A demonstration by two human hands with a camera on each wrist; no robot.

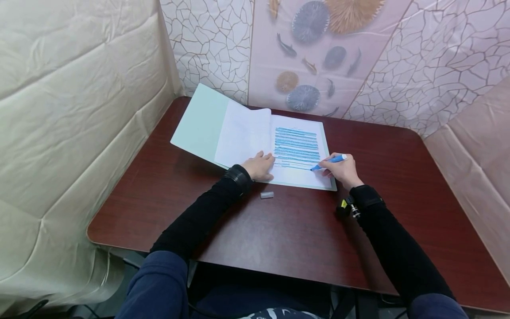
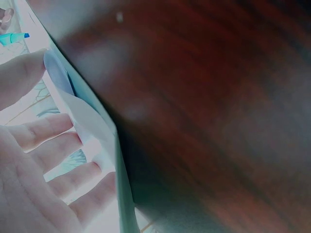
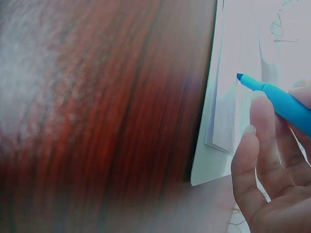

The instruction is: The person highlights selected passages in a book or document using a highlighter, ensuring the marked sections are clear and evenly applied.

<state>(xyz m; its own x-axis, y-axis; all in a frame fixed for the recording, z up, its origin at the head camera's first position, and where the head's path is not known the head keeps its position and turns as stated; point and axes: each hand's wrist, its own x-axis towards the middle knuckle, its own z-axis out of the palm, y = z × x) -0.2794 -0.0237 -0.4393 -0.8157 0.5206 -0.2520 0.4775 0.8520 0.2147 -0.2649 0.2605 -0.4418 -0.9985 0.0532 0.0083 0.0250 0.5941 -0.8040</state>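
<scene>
1. The green folder [image 1: 201, 122] lay open, far on the desk [image 1: 299, 235].
2. The right hand [image 1: 341, 170] pinched the marker [image 1: 334, 160] at the right page [image 1: 295, 150].
3. The left hand [image 1: 259, 167] lay fingers extended by the fold; lifting it, I reckoned, might let pages shift.

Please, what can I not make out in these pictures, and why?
Head view: blue-marked text, too small to read.
Head view: paper beneath the left hand, hidden by it.
Left wrist view: most of the right hand, beyond the left edge.
Right wrist view: rear end of the blue marker, cut off at right.
</scene>
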